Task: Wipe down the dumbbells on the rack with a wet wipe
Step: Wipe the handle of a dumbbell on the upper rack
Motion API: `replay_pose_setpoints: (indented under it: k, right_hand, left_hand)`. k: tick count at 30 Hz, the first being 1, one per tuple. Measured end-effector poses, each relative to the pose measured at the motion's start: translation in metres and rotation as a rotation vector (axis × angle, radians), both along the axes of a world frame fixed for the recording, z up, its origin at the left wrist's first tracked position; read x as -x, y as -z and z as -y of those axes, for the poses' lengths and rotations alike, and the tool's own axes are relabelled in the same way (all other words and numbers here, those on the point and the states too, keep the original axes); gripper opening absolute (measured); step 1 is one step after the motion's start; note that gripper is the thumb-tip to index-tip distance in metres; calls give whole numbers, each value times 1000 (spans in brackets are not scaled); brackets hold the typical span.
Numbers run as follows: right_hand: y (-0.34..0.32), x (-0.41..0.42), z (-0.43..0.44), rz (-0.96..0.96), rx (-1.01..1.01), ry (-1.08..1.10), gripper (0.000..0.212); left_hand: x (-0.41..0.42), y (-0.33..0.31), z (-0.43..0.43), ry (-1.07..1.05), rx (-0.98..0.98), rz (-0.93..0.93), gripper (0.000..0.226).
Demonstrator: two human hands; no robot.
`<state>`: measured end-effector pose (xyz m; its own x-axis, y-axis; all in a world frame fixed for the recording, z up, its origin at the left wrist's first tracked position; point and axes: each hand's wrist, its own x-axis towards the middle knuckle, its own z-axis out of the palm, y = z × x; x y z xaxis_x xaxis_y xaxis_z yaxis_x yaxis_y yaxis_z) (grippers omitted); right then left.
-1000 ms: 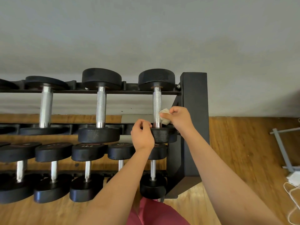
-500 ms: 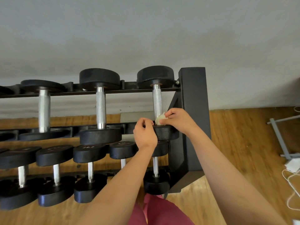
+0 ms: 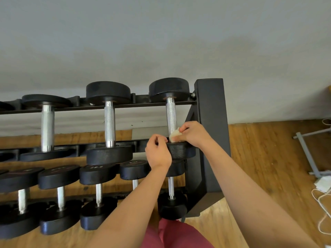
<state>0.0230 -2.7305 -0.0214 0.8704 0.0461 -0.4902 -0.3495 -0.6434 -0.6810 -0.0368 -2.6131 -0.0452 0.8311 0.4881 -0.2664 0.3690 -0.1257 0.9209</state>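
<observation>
A black two-tier rack carries black dumbbells with silver handles. The rightmost top-tier dumbbell has its near head under both hands. My right hand pinches a crumpled white wet wipe against the base of that handle, just above the near head. My left hand has its fingers curled over the left edge of the same head. Two more dumbbells lie to the left on the top tier.
Several smaller dumbbells fill the lower tier. The grey wall stands behind the rack. On the wooden floor at the right lie a grey metal frame and white cables with an adapter. My red-clothed legs are below.
My right hand slid the wipe down the handle from mid-height to its base at the near head. My left hand kept its grip on that head.
</observation>
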Motion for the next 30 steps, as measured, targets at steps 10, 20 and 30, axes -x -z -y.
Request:
replay_pose_setpoints:
  k: [10, 20, 30]
  right_hand:
    - [-3, 2, -5, -4, 33, 57, 39]
    - [-20, 14, -9, 117, 22, 180, 19]
    - [-64, 63, -20, 35, -553, 190, 18]
  left_hand:
    - [0, -1, 0, 5, -18, -18, 26]
    - [-2, -2, -3, 83, 38, -87, 24]
    - [22, -79, -65, 420, 565, -137, 39]
